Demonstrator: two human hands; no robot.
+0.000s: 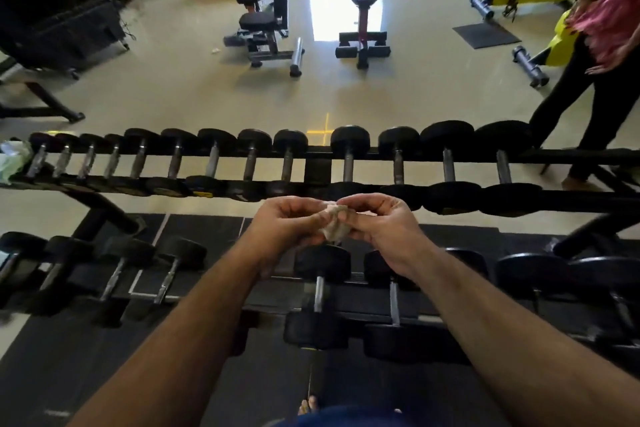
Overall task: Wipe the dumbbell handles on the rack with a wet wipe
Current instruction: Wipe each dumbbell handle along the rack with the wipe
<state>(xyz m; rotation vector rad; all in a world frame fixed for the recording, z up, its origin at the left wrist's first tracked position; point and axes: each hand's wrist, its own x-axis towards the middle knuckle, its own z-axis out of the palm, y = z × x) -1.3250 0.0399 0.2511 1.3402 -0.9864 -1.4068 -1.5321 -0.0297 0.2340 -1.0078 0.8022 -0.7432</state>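
From the head view, both hands are meeting above the near edge of the rack [318,166], the left hand [291,222] and right hand [377,222] pinching a crumpled wet wipe [335,224] between their fingertips. Dumbbells [348,156] are sitting in rows on the upper and lower tiers, handles bare.

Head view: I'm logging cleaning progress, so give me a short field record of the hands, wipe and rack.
left hand: fingers pinch the wet wipe
right hand: fingers pinch the same wipe
wipe state: crumpled, held between both hands above the rack, touching no handle
upper rack tier: row of dumbbells, handles exposed
lower rack tier: more dumbbells beneath the forearms
bystander: person beyond the rack, far right
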